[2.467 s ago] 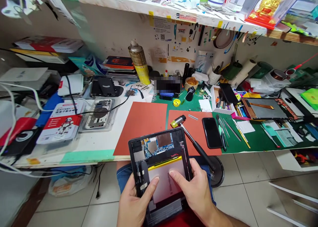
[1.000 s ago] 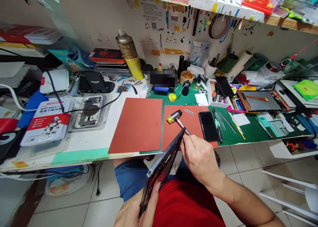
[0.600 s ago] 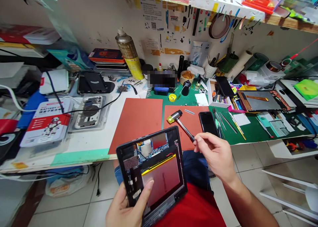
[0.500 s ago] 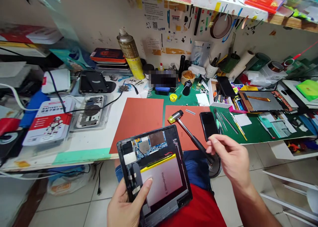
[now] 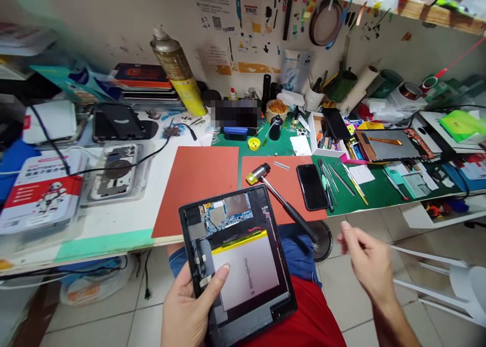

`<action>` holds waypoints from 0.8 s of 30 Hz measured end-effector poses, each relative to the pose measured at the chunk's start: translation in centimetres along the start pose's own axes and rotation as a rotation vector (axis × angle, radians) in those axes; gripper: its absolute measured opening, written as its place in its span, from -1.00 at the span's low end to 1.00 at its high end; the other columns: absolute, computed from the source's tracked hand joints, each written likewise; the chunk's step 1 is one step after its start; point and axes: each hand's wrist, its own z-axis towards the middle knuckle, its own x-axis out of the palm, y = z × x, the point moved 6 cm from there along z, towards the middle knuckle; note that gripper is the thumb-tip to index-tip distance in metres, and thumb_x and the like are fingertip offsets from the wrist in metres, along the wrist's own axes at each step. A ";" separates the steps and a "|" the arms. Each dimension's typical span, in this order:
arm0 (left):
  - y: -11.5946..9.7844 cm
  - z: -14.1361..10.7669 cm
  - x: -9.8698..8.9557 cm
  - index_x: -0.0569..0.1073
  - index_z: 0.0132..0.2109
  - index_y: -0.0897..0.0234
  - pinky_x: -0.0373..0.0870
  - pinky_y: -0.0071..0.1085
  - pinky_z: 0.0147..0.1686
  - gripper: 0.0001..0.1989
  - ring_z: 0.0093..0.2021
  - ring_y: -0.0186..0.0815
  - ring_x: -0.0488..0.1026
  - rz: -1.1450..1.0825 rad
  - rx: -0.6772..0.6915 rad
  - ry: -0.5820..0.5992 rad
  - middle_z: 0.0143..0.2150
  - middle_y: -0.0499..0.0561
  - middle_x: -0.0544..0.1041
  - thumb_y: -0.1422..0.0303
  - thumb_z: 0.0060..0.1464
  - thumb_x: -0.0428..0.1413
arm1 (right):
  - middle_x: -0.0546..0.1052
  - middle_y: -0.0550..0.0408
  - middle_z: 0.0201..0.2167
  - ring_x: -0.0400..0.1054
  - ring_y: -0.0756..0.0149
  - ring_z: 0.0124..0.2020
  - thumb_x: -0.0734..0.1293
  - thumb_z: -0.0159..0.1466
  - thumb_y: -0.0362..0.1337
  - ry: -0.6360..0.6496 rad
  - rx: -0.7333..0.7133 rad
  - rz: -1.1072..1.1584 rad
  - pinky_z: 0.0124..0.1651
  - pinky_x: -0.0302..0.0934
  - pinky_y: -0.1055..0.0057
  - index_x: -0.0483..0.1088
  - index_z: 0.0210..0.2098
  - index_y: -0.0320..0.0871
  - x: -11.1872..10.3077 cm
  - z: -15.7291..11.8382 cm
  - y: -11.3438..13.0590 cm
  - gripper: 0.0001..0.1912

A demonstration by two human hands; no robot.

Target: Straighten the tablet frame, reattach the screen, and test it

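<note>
An opened tablet [image 5: 258,299] is tilted above my lap, its inside facing me. My left hand [image 5: 193,299] grips its left side, with the thumb lying on the large silver battery [image 5: 246,271]. A blue circuit board [image 5: 231,213] shows along the tablet's top edge, beside a yellow strip on the battery. My right hand [image 5: 366,261] hovers over the floor, right of the tablet and apart from it. Its fingers are curled in with thumb and forefinger close together; whatever may be between them is hidden.
A hammer [image 5: 281,198] lies across the right red mat, its handle past the desk edge. Beside it are a phone [image 5: 311,187] and several slim tools [image 5: 343,180]. A left red mat [image 5: 205,177], a spray can [image 5: 178,74] and a white chair [image 5: 436,281] surround the workspace.
My right hand has moved right and down, away from the hammer's handle and the phone. The view has shifted a little; my left hand still grips the tablet.
</note>
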 end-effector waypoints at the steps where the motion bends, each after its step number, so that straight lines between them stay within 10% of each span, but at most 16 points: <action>1: 0.0 -0.1 0.3 0.59 0.05 0.24 0.74 -0.19 -0.16 -0.19 -0.11 0.07 0.74 0.004 -0.004 0.012 -0.15 0.09 0.77 0.07 -0.38 0.61 | 0.66 0.04 -0.45 0.55 0.22 -0.45 0.37 0.43 0.02 0.114 -0.002 0.144 -0.37 0.41 0.38 0.68 -0.26 -0.12 1.7 -0.5 1.1 -0.62; 7: 0.2 -0.8 1.0 0.59 0.06 0.24 0.74 -0.20 -0.15 -0.20 -0.12 0.05 0.74 0.031 -0.013 0.043 -0.26 0.04 0.74 0.09 -0.36 0.61 | 0.70 0.01 -0.25 0.56 0.25 -0.30 0.37 0.48 -0.02 0.474 0.020 0.575 -0.19 0.47 0.34 0.67 -0.01 -0.09 8.4 -1.9 5.7 -0.66; 24: -1.3 0.0 1.6 0.62 -0.01 0.24 0.69 -0.31 -0.41 -0.28 -0.44 -0.20 0.64 -0.014 0.035 -0.001 -0.25 0.02 0.74 0.13 -0.35 0.61 | 0.62 0.09 -0.40 0.44 0.32 -0.42 0.46 0.38 0.05 0.615 0.227 0.705 -0.30 0.38 0.37 0.67 -0.13 -0.16 10.5 -3.1 4.0 -0.62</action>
